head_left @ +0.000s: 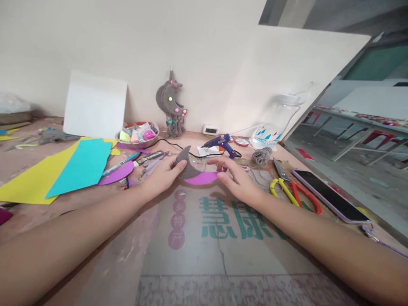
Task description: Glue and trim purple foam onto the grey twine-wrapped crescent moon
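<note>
My left hand point(164, 173) pinches a purple crescent of craft foam point(204, 177) between thumb and fingers. Grey yarn point(188, 168) covers the crescent's left part, and the right part is bare purple. Close to the bare tip is my right hand point(237, 178), its thumb and fingers curved and apart. Whether the right thumb touches the tip, I cannot tell. Below lies a printed cardboard sheet point(191, 259) with a dark strand or crack across it. A ball of grey yarn point(261, 156) sits beyond my right hand, with loose strands near it.
Behind the hands lies a blue glue gun point(219, 142). Scissors point(293, 189) and a phone point(330, 195) are at right. Yellow point(35, 182) and turquoise sheets point(81, 165) lie left, near a bowl of clay packs point(137, 135). A grey moon ornament point(170, 100) hangs on the wall.
</note>
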The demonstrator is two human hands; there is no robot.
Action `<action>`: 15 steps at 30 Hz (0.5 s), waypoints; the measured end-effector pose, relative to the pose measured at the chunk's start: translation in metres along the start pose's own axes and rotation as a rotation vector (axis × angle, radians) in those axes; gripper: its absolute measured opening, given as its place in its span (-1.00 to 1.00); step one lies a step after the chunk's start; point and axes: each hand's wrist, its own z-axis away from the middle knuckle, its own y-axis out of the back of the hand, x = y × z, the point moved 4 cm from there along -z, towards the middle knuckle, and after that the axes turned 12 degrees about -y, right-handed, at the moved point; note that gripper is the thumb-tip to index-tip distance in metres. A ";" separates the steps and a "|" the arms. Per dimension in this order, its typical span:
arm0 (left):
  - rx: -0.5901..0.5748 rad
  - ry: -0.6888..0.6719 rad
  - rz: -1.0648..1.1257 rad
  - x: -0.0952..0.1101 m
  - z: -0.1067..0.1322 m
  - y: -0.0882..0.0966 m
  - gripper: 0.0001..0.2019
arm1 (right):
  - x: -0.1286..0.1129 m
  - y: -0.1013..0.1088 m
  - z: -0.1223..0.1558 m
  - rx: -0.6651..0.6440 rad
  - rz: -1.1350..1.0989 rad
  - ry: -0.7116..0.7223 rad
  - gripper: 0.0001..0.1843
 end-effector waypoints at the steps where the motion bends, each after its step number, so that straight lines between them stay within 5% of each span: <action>1: 0.001 0.008 0.016 -0.001 0.000 0.000 -0.66 | -0.001 0.001 0.000 -0.004 -0.008 -0.001 -0.63; 10: 0.046 0.084 0.156 -0.008 0.002 0.000 -0.64 | 0.010 -0.006 0.001 -0.095 -0.124 -0.181 -0.58; 15: -0.003 0.070 0.222 -0.005 0.003 -0.003 -0.66 | 0.019 -0.002 -0.006 0.144 0.037 -0.108 -0.64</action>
